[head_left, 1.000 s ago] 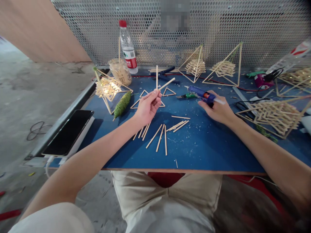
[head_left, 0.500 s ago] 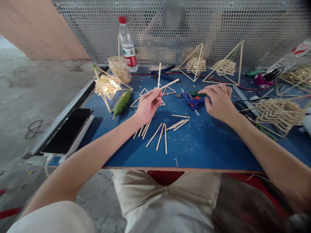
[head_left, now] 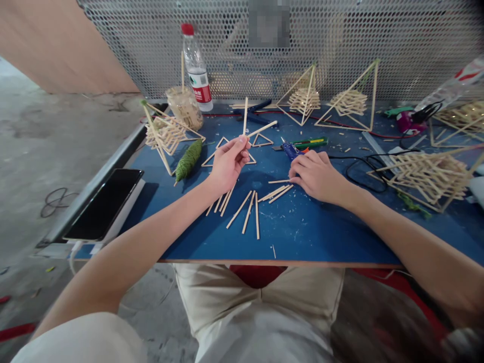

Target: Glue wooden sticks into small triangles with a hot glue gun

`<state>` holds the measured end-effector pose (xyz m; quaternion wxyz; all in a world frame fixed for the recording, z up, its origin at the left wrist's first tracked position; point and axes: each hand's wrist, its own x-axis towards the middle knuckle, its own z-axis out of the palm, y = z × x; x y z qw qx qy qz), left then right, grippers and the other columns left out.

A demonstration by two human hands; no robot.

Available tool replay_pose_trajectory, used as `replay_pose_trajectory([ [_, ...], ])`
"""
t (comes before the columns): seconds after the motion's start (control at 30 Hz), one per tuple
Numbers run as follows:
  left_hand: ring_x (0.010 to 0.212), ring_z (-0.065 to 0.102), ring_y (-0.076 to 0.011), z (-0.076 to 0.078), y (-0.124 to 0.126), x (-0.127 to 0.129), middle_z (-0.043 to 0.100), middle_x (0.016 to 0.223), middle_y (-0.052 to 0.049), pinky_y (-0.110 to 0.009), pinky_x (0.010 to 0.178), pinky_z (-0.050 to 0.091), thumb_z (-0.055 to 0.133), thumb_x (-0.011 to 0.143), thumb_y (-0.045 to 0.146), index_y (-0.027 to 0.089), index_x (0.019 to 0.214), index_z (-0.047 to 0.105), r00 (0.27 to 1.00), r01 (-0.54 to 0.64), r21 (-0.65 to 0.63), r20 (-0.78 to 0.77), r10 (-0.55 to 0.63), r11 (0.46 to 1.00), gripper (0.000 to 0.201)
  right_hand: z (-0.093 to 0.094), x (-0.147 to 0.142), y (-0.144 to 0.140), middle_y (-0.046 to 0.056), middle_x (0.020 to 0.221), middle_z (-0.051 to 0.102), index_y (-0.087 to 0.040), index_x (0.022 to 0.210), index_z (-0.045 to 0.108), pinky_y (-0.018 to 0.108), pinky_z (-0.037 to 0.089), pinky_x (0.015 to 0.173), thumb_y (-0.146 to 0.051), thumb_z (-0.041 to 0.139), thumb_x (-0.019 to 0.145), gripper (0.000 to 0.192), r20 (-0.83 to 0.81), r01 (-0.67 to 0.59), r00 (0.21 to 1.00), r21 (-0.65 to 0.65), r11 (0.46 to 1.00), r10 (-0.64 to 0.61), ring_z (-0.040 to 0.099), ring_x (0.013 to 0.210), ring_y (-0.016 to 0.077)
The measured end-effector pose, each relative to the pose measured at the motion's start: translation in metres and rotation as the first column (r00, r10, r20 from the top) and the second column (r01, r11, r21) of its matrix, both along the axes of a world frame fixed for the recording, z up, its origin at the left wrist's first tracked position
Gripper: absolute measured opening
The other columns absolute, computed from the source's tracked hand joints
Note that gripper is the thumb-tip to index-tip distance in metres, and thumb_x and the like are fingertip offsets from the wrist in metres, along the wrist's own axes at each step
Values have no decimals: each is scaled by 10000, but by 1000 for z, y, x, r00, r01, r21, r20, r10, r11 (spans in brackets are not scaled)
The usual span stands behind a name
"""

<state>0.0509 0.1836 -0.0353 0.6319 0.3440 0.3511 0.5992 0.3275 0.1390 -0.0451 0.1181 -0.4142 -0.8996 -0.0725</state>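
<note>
Loosely, sticks (head_left: 257, 217) strewn across blue tabletop (head_left: 333, 234); perforated metal screen (head_left: 151, 50) behind.

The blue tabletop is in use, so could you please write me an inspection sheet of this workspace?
Surface: blue tabletop, littered with pale scraps.
Work pieces: two sticks spread in a V; loose sticks lie nearer the body; blue glue gun lies partly hidden by the right hand.
Clutter: phone at the left edge, green twine bundle, green utility knife.
Hands: left hand pinches the two sticks; right hand's fingers are at a loose stick's end, grip unclear.
Cables: black cable on the right; white cable by the phone.
Surroundings: perforated metal screen behind; concrete floor at left.
</note>
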Motion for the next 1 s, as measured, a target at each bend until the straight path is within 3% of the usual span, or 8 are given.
replay_pose_trajectory([
  [0.13,577,605,-3,0,-2,1,720,804,10,-105,565,526,770,1055,170,150,874,798,1000,-1,-9,8,1,1000,185,4,8,7,108,1025,741,-245,1006,690,525,487,928,-321,473,1133,262,-252,13,967,-35,999,-21,615,992,316],
  [0.23,580,608,-7,0,-1,-1,717,810,1,-108,566,530,765,1059,165,150,865,799,1000,3,4,22,-3,1000,198,16,18,7,71,1021,771,-281,1038,705,507,555,967,-327,544,1121,187,-352,-129,929,-27,991,112,693,1020,290],
  [0.33,577,599,-10,-1,1,-3,707,804,1,-113,552,524,731,1074,149,152,845,797,1000,6,17,21,-6,1000,239,26,25,3,36,1067,816,-315,1195,752,449,604,945,-292,558,1137,204,-452,-180,862,148,972,229,751,1024,243],
  [0.43,565,582,-11,-1,3,-3,697,794,7,-119,543,515,703,1081,135,160,827,791,1000,-6,31,-5,6,1000,270,24,28,3,25,1048,816,-337,1239,797,411,619,857,-309,575,1146,243,-629,-71,749,235,969,207,763,940,211],
  [0.53,565,576,-11,-4,4,-3,692,787,15,-118,556,517,717,1070,148,170,837,785,998,5,75,-69,0,997,244,16,29,9,28,976,792,-329,1103,819,423,624,830,-453,657,1115,204,-831,20,555,60,998,39,735,853,208],
  [0.7,562,572,-21,-11,3,-2,695,777,20,-135,563,525,765,1028,191,174,861,784,983,60,176,-181,-28,982,169,9,27,14,20,894,799,-321,999,770,449,671,764,-581,823,976,267,-934,-136,326,-197,971,-144,732,755,209],
  [0.83,574,580,-38,-16,1,-2,700,780,10,-166,566,536,855,959,305,179,861,784,969,123,289,-241,-52,949,175,13,19,7,21,865,837,-285,981,692,433,705,721,-547,919,880,362,-939,-239,253,-292,926,-231,796,727,225],
  [1.0,597,596,-57,-18,-2,-3,717,769,-10,-185,567,526,879,912,454,184,843,779,929,175,372,-369,-27,911,297,16,14,2,38,908,852,-283,1011,707,468,744,787,-625,879,917,394,-894,-243,320,-397,885,-313,838,801,256],
])
